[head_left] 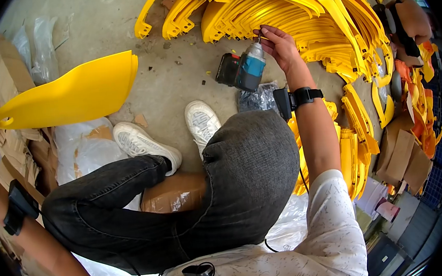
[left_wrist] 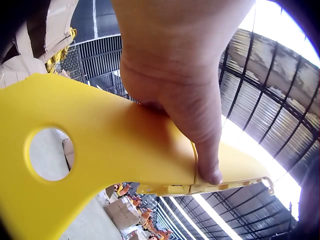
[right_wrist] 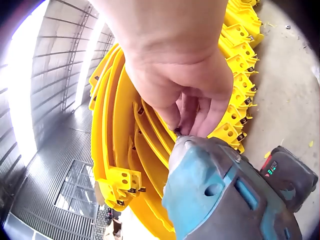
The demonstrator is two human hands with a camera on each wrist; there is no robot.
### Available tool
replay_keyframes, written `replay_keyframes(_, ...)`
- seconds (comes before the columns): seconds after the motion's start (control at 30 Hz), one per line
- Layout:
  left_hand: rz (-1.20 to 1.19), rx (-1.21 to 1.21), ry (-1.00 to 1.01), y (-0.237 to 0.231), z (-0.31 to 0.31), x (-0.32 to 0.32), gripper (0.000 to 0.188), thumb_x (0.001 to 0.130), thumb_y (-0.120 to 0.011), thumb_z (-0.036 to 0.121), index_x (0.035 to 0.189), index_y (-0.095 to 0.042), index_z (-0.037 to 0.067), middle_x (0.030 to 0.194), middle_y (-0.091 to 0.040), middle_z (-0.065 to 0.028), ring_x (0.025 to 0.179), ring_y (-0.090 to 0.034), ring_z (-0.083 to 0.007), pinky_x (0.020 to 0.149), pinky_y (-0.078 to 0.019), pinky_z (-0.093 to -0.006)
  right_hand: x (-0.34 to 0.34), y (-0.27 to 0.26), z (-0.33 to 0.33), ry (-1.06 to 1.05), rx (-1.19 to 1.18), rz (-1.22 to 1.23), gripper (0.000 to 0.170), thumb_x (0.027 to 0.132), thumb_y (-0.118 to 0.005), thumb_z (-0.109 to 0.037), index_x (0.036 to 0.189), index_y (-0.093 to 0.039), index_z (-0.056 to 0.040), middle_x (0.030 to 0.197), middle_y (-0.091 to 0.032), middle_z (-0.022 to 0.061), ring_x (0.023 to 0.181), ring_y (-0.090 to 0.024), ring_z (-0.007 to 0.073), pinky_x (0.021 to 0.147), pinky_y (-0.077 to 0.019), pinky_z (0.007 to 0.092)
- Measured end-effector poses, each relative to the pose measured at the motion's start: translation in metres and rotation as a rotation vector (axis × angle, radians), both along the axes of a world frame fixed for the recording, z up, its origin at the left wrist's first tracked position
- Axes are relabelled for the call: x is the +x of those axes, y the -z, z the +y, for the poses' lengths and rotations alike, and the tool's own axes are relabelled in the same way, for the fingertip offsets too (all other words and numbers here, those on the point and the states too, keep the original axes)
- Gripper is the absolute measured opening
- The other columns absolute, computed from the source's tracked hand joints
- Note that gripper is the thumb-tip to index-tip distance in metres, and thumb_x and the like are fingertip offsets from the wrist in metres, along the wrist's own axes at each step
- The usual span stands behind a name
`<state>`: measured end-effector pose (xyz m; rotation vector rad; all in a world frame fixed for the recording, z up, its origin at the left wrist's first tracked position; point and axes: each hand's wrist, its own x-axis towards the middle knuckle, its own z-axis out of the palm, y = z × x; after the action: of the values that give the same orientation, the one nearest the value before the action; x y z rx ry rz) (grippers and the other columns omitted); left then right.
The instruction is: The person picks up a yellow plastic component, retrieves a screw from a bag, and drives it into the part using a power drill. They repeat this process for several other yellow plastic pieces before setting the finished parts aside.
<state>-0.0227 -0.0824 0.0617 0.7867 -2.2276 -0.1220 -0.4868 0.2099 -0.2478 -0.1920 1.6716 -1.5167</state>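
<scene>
- The right hand (head_left: 278,43), on the far side of the scene and right of centre, pinches the blue-and-black power driver (head_left: 250,67) by the bit (right_wrist: 178,133) at its nose; the fingers are curled and close together.
- The driver hangs below these fingertips, just to the near side of the stacked yellow panels (head_left: 267,8); its black battery (right_wrist: 290,182) points left and shows small green lights.
- The left hand (left_wrist: 182,107) holds a curved yellow panel (head_left: 64,94) on the left of the scene; its thumb lies across the panel with the tip at the edge. The other fingers are hidden, so I cannot tell whether they are spread or pressed together.
- This panel has a round hole (left_wrist: 50,155) through its wider end and is raised above cardboard (head_left: 6,59) and clear plastic sheeting (head_left: 83,155).
- The person sits with both white shoes (head_left: 145,144) on the concrete floor (head_left: 171,84), between the held panel and the driver.
- A brown taped box (head_left: 173,193) shows between the legs.
- More yellow parts (head_left: 353,152) lie to the right, with orange parts (head_left: 424,120) beyond them.
</scene>
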Motion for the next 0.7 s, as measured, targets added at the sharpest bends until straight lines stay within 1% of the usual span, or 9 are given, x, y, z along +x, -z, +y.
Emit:
replay_keyframes(0.23,-0.024,-0.026,-0.021,0.001,0.0,0.003,0.124,0.062,-0.062,0.084,0.146,-0.027,-0.001,0.133,-0.047,-0.0288,0.117,-0.055,-0.036,0.093,-0.0527,-0.0428,0.02,0.034,0.051,0.088,-0.03,0.044,0.044,0.091,-0.058,-0.008,0.133,-0.048,0.0021,0.123,-0.061,0.0168,0.104,-0.062,0.0259,0.091,-0.0519,0.0359)
replay_keyframes(0.33,0.014,-0.065,0.006,0.003,0.001,0.0,0.124,0.062,-0.061,0.085,0.145,-0.03,-0.002,0.131,-0.049,-0.0281,0.114,-0.057,-0.0347,0.09,-0.0531,-0.0416,0.073,0.072,0.079,-0.145,-0.059,0.364,0.077,0.076,-0.058,0.015,0.146,-0.029,-0.0006,0.132,-0.053,0.0165,0.118,-0.055,0.0261,0.094,-0.0494,0.0338)
replay_keyframes(0.4,0.009,-0.02,-0.01,0.002,0.003,-0.002,0.128,0.059,-0.058,0.089,0.143,-0.031,-0.003,0.129,-0.05,-0.0275,0.113,-0.058,-0.0344,0.09,-0.0534,-0.0427,0.108,0.097,0.078,-0.166,-0.008,0.662,0.08,0.076,-0.063,0.015,0.146,-0.03,-0.0029,0.13,-0.053,0.0144,0.116,-0.055,0.0221,0.092,-0.0493,0.0327)
replay_keyframes(0.43,-0.054,-0.048,-0.065,-0.001,0.007,-0.003,0.109,0.071,-0.068,0.072,0.142,-0.032,-0.003,0.131,-0.05,-0.0249,0.115,-0.056,-0.0323,0.096,-0.0496,-0.0417,0.115,0.101,0.072,-0.166,-0.019,0.656,0.08,0.076,-0.063,0.015,0.146,-0.03,-0.0029,0.13,-0.053,0.0144,0.116,-0.055,0.0221,0.092,-0.0493,0.0327)
replay_keyframes(0.47,-0.06,-0.06,-0.068,0.003,-0.007,0.013,0.109,0.071,-0.068,0.072,0.142,-0.032,-0.003,0.131,-0.05,-0.0249,0.115,-0.056,-0.0323,0.096,-0.0496,-0.0417,0.12,0.103,0.066,-0.14,-0.029,0.562,0.076,0.076,-0.066,0.013,0.143,-0.033,-0.003,0.129,-0.053,0.0126,0.114,-0.055,0.0205,0.092,-0.0491,0.0327)
replay_keyframes(0.57,-0.031,0.105,-0.069,0.026,-0.09,0.099,0.05,0.097,-0.057,0.031,0.139,-0.043,0.005,0.135,-0.053,-0.0068,0.122,-0.05,-0.0186,0.105,-0.038,-0.0348,0.138,0.094,0.042,-0.035,-0.066,0.538,0.064,0.08,-0.069,0.006,0.137,-0.042,-0.0042,0.129,-0.054,0.0088,0.11,-0.055,0.0184,0.092,-0.0493,0.0348)
replay_keyframes(0.6,0.036,0.169,0.022,0.026,-0.086,0.094,0.065,0.09,-0.067,0.035,0.14,-0.041,0.001,0.135,-0.051,-0.0108,0.122,-0.05,-0.0214,0.103,-0.037,-0.0331,0.14,0.09,0.033,0.048,-0.078,0.613,0.054,0.084,-0.068,0.001,0.133,-0.046,-0.0053,0.128,-0.055,0.0067,0.108,-0.055,0.0179,0.092,-0.0496,0.037)
replay_keyframes(0.67,0.032,0.178,0.088,0.015,-0.058,0.066,0.073,0.087,-0.07,0.036,0.142,-0.037,0.001,0.137,-0.049,-0.0112,0.125,-0.048,-0.0225,0.105,-0.036,-0.0338,0.133,0.137,0.037,0.184,-0.19,0.432,0.045,0.086,-0.066,-0.003,0.128,-0.051,-0.0072,0.125,-0.057,0.0041,0.107,-0.056,0.0182,0.092,-0.0497,0.0424)
replay_keyframes(0.7,0.061,0.236,0.08,0.014,-0.057,0.064,0.078,0.084,-0.072,0.036,0.143,-0.035,0.001,0.139,-0.048,-0.0113,0.127,-0.046,-0.0231,0.106,-0.0356,-0.0345,0.13,0.161,0.042,0.264,-0.411,0.244,0.043,0.087,-0.065,-0.005,0.128,-0.051,-0.0084,0.124,-0.058,0.0046,0.107,-0.056,0.0186,0.092,-0.0499,0.044)
